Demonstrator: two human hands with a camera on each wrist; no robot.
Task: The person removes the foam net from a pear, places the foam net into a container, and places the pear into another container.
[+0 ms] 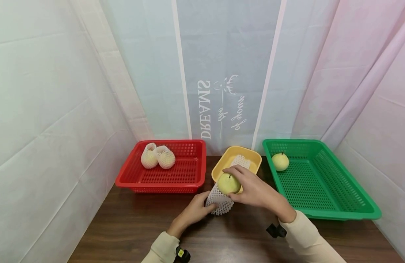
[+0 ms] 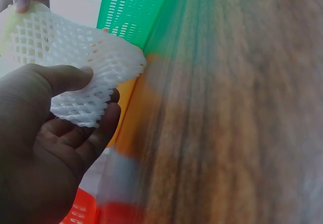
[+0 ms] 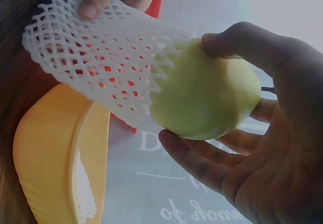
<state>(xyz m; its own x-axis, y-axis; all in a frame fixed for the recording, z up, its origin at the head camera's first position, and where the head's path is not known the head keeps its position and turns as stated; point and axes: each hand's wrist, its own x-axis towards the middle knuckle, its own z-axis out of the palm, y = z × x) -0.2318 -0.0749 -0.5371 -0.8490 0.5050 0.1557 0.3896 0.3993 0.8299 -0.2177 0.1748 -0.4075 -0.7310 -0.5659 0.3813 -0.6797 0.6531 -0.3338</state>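
A pale green pear with a short dark stem is gripped by my right hand, thumb and fingers around its sides. Its lower end sits in the mouth of a white foam fruit net. My left hand pinches that net between thumb and fingers. In the right wrist view, the net hangs off the end of the pear away from the stem. The left wrist view shows my left thumb lying over the mesh, the net's open end past it.
Left, a red basket holds two netted pears. Behind my hands, a yellow tray contains more foam net. On the right stands a green basket with one bare pear. A printed curtain hangs behind the wooden table.
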